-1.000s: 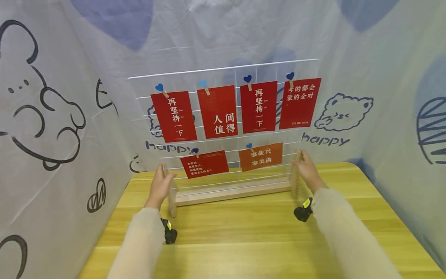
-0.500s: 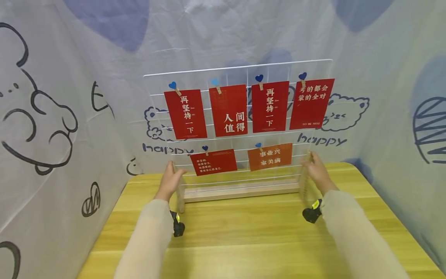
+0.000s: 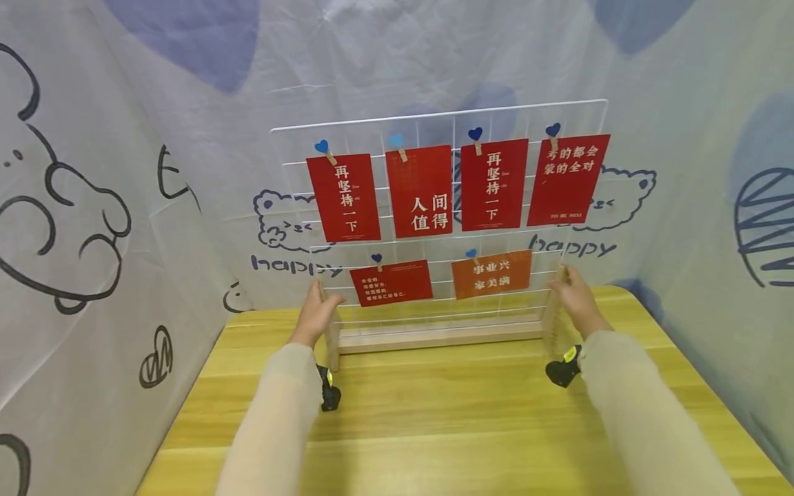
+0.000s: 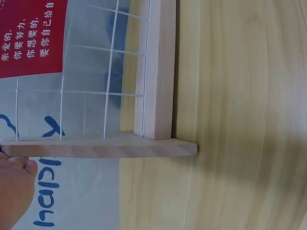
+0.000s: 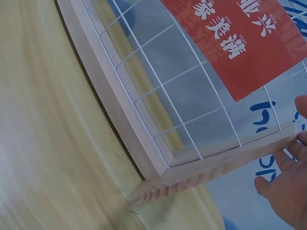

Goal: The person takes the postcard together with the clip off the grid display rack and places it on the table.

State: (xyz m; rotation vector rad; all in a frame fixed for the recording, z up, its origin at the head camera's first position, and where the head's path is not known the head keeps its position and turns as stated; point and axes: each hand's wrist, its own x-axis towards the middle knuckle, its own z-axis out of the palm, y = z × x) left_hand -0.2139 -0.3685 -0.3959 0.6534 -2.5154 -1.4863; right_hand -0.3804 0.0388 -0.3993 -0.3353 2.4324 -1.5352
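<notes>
The left grip (image 3: 315, 313) and right grip (image 3: 578, 301) each clasp the upper end of one of two pale wooden side posts (image 4: 110, 148) on a white rectangular wire-grid rack (image 3: 428, 241). The rack stands upright on the yellow wood-grain counter (image 3: 446, 427), long axis running left to right, front toward the person. On it, six blue heart-topped clips (image 3: 475, 134) (one paler) hold five red paper cards (image 3: 494, 184) and one orange paper card (image 3: 491, 275), four above two.

- White wire grid (image 3: 434, 116)
- Red rectangular paper cards (image 3: 418, 180), white-lettered
- Orange rectangular paper card (image 3: 491, 275), right, white-lettered
- Yellow wood-grained worktop (image 3: 446, 413)
- Far pale-grey cloth (image 3: 384, 69), blue-patterned
</notes>
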